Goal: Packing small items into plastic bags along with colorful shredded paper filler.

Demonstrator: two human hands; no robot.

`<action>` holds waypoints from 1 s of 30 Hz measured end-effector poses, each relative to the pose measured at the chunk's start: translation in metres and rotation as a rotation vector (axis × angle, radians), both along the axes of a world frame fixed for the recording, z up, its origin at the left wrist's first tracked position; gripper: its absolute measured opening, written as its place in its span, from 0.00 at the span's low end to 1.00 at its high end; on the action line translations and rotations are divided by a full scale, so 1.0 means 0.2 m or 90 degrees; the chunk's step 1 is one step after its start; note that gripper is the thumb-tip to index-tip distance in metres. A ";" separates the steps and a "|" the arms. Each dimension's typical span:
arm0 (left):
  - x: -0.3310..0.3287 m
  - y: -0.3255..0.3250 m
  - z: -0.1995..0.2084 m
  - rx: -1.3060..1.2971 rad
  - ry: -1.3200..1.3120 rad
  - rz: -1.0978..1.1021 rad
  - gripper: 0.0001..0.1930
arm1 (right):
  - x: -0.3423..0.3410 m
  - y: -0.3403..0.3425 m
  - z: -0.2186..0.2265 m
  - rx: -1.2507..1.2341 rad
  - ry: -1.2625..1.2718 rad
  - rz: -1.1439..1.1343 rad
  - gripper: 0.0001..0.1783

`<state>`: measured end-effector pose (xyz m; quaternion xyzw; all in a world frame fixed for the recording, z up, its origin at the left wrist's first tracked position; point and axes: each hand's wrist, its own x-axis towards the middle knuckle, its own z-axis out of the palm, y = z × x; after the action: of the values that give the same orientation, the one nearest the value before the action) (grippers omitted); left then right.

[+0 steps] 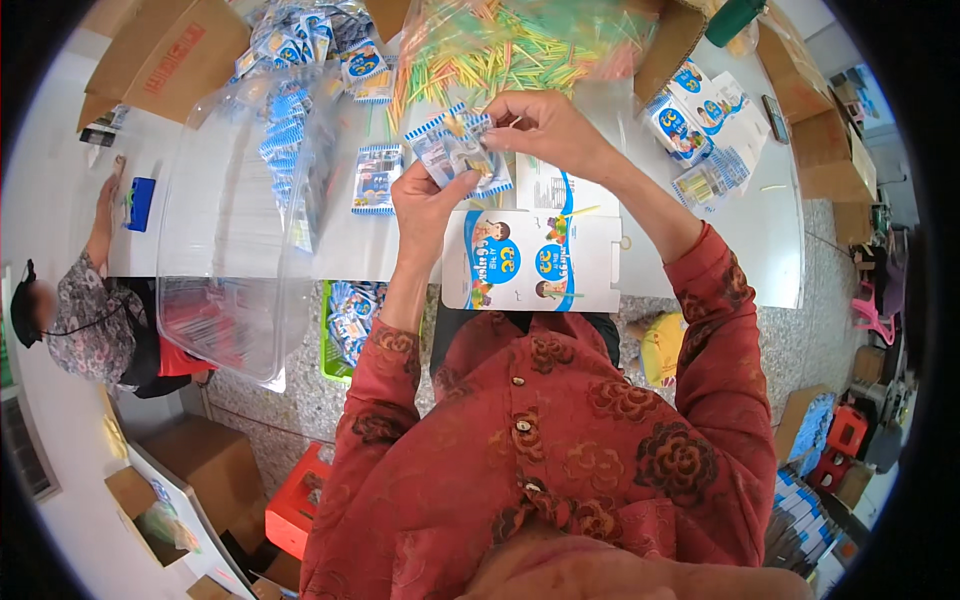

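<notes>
– while both hands are raised over the white table, what do they grip?

– one clear packet with blue-striped ends, held above the tabletop. the left hand clasps its near side, thumb laid on top; the right hand pinches its right part with the fingertips.

– how will it handle?

– light, i'd judge, and soft, with a slick film that could slide. its contents are too blurred to name, so i'd treat them as fragile.

– where should one take hold, then?

– by the striped end seals, i'd say, finger and thumb flat, without squeezing the middle.

– and around it?

– a second packet lies just left of the left hand; a printed white carton lies flat at the table's near edge.

– farther out?

– thin coloured sticks are heaped at the far side, a large clear container stands at the left, and a green basket full of packets sits on the floor, near left.
</notes>
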<state>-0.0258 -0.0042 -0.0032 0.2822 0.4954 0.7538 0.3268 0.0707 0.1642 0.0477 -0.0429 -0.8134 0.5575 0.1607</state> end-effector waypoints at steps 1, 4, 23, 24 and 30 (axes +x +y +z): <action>0.00 0.00 0.01 0.005 -0.004 0.001 0.13 | 0.00 -0.01 -0.02 -0.024 0.004 -0.011 0.11; 0.01 -0.02 0.02 0.008 -0.034 0.038 0.10 | 0.01 -0.02 0.01 -0.066 0.009 -0.037 0.08; 0.02 -0.02 0.00 -0.003 -0.012 0.136 0.07 | 0.68 0.17 -0.22 0.106 0.042 -0.396 0.05; 0.03 -0.01 -0.01 0.000 -0.017 0.125 0.07 | 0.76 0.18 -0.25 0.111 0.038 -0.407 0.05; 0.13 0.04 -0.05 -0.103 0.067 0.014 0.08 | 1.14 0.35 -0.48 -0.099 0.125 -0.684 0.04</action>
<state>-0.0003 0.0028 -0.0134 0.2887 0.5743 0.6988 0.3139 0.2993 0.2344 -0.0474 -0.4112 -0.6149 0.4569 0.4941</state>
